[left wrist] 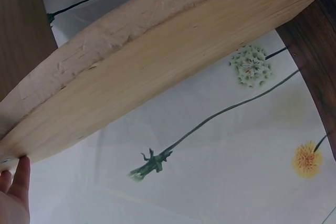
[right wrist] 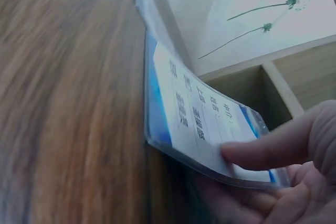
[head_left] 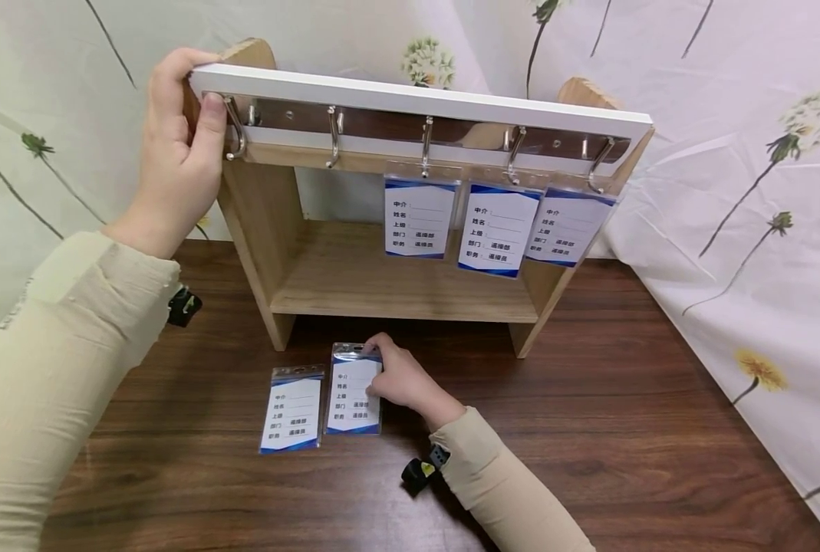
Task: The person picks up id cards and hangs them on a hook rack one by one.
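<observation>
My left hand (head_left: 182, 142) holds the left end of the white hook rail (head_left: 410, 93), thumb at the front and fingers over the top. In the left wrist view, its fingertips (left wrist: 21, 179) touch the wooden side panel (left wrist: 157, 61). On the table, my right hand (head_left: 404, 376) pinches a badge holder (head_left: 351, 389), a clear sleeve with a white and blue card. Seen from the right wrist, the thumb lies on the face of this badge holder (right wrist: 205, 114), other fingers beneath, and the sleeve bends. Left of it lies another badge holder (head_left: 292, 414), flat.
Several metal hooks (head_left: 426, 142) line the rail on a wooden shelf stand (head_left: 410, 287). Three badge holders hang at the middle and right hooks, including the middle badge holder (head_left: 419, 222). A dark wooden table (head_left: 624, 429) lies below; floral cloth (head_left: 748, 153) hangs behind.
</observation>
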Demonstrator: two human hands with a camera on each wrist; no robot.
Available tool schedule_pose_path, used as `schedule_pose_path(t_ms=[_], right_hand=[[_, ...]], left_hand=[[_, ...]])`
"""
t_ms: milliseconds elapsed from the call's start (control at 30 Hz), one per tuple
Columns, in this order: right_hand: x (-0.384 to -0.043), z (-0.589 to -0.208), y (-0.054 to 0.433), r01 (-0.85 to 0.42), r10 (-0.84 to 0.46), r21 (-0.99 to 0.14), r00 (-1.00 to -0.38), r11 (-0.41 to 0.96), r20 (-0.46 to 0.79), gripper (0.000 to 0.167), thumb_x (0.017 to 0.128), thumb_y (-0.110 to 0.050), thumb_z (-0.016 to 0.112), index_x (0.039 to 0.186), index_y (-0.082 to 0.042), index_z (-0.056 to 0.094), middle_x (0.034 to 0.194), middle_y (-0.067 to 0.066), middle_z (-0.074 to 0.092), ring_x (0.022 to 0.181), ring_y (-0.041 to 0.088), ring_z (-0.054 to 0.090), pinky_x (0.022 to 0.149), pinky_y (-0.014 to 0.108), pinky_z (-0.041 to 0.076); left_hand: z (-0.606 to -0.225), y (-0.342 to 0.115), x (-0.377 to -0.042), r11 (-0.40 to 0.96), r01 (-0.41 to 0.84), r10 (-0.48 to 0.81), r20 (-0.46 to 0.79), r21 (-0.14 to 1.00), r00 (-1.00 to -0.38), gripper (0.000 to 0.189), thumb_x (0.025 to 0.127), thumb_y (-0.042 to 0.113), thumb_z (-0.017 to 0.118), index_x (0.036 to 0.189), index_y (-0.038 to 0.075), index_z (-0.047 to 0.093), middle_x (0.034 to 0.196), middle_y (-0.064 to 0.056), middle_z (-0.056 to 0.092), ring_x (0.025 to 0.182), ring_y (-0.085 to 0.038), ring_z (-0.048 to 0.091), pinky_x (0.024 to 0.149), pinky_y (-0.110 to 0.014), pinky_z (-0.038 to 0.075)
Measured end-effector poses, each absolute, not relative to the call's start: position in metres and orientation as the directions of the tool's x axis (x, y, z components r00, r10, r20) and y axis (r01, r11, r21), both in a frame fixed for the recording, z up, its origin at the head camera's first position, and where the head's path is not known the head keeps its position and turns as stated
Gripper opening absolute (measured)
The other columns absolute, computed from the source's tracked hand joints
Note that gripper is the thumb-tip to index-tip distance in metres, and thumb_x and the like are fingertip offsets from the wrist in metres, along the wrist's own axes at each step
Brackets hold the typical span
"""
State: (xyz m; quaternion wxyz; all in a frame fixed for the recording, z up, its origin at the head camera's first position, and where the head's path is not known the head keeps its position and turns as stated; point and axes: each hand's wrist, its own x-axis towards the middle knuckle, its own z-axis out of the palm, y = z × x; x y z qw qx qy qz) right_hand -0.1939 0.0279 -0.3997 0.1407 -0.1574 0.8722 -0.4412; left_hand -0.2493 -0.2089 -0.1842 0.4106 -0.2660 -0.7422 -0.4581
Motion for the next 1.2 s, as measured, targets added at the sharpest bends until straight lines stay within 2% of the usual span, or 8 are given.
schedule_pose_path(t_ms=[200, 400, 500, 667, 733, 900, 1067, 1200], right_hand=[[-0.192, -0.389, 0.026, -0.141, -0.413, -0.895, -0.909, 0.423, -0.051, 0.043, 0.088, 0.009, 0.057, 0.129, -0.003, 0.052, 0.111, 0.021, 0.069, 0.085, 0.017, 0.061, 0.07, 0.027, 0.049], [-0.187, -0.368, 0.026, -0.217, -0.383, -0.903, -0.922, 0.372, 0.064, 0.029, 0.095, 0.0, 0.058, 0.124, -0.004, 0.06, 0.077, 0.012, 0.065, 0.062, 0.013, 0.048, 0.058, 0.023, 0.038], [-0.186, -0.358, 0.026, -0.241, -0.366, -0.91, -0.924, 0.338, 0.109, 0.026, 0.096, -0.003, 0.06, 0.121, -0.002, 0.062, 0.069, 0.009, 0.061, 0.061, 0.011, 0.046, 0.058, 0.022, 0.036], [-0.184, -0.341, 0.027, -0.259, -0.347, -0.928, -0.925, 0.269, 0.157, 0.025, 0.095, -0.006, 0.062, 0.119, -0.001, 0.063, 0.09, 0.018, 0.073, 0.076, 0.01, 0.054, 0.064, 0.021, 0.041], [-0.184, -0.334, 0.028, -0.262, -0.352, -0.933, -0.921, 0.246, 0.166, 0.025, 0.095, -0.006, 0.062, 0.12, -0.001, 0.062, 0.098, 0.02, 0.073, 0.078, 0.011, 0.057, 0.064, 0.021, 0.043], [-0.182, -0.319, 0.031, -0.302, -0.373, -0.926, -0.905, 0.227, 0.203, 0.024, 0.096, -0.007, 0.061, 0.12, 0.0, 0.061, 0.102, 0.021, 0.073, 0.084, 0.014, 0.062, 0.068, 0.021, 0.046], [-0.184, -0.31, 0.033, -0.331, -0.372, -0.913, -0.9, 0.238, 0.229, 0.025, 0.099, -0.012, 0.059, 0.121, -0.001, 0.062, 0.107, 0.018, 0.073, 0.094, 0.018, 0.065, 0.077, 0.024, 0.05], [-0.186, -0.303, 0.034, -0.342, -0.369, -0.916, -0.895, 0.209, 0.25, 0.026, 0.101, -0.016, 0.056, 0.121, -0.002, 0.064, 0.109, 0.017, 0.073, 0.092, 0.018, 0.066, 0.079, 0.026, 0.053]], left_hand=[[-0.183, -0.208, -0.249, 0.422, 0.766, 0.006, 0.843, 0.485, -0.537, 0.03, 0.104, 0.013, 0.039, 0.132, 0.001, 0.043, 0.104, 0.013, 0.046, 0.082, -0.004, 0.045, 0.074, -0.019, 0.036], [-0.182, -0.208, -0.249, 0.425, 0.763, 0.006, 0.842, 0.486, -0.54, 0.031, 0.104, 0.013, 0.04, 0.133, 0.002, 0.044, 0.107, 0.013, 0.045, 0.086, -0.004, 0.045, 0.078, -0.019, 0.035], [-0.183, -0.208, -0.248, 0.421, 0.756, -0.003, 0.834, 0.501, -0.551, 0.031, 0.104, 0.013, 0.04, 0.133, 0.001, 0.043, 0.108, 0.013, 0.045, 0.084, -0.004, 0.045, 0.077, -0.018, 0.035], [-0.183, -0.208, -0.248, 0.441, 0.752, -0.002, 0.839, 0.489, -0.544, 0.031, 0.104, 0.012, 0.04, 0.133, 0.001, 0.044, 0.114, 0.016, 0.044, 0.096, -0.002, 0.045, 0.086, -0.018, 0.034], [-0.183, -0.208, -0.248, 0.427, 0.754, -0.004, 0.835, 0.5, -0.551, 0.031, 0.104, 0.012, 0.04, 0.133, 0.002, 0.044, 0.112, 0.014, 0.045, 0.093, -0.003, 0.046, 0.083, -0.018, 0.036], [-0.182, -0.209, -0.248, 0.406, 0.747, -0.009, 0.82, 0.526, -0.573, 0.03, 0.104, 0.015, 0.041, 0.133, 0.005, 0.044, 0.105, 0.012, 0.047, 0.077, -0.005, 0.047, 0.072, -0.019, 0.038], [-0.183, -0.209, -0.249, 0.425, 0.751, 0.002, 0.829, 0.506, -0.559, 0.031, 0.104, 0.015, 0.041, 0.132, 0.003, 0.043, 0.105, 0.014, 0.048, 0.08, -0.004, 0.047, 0.074, -0.019, 0.037], [-0.184, -0.209, -0.25, 0.425, 0.759, 0.006, 0.837, 0.493, -0.547, 0.03, 0.105, 0.014, 0.04, 0.132, 0.003, 0.044, 0.103, 0.014, 0.047, 0.08, -0.004, 0.046, 0.074, -0.019, 0.036]])
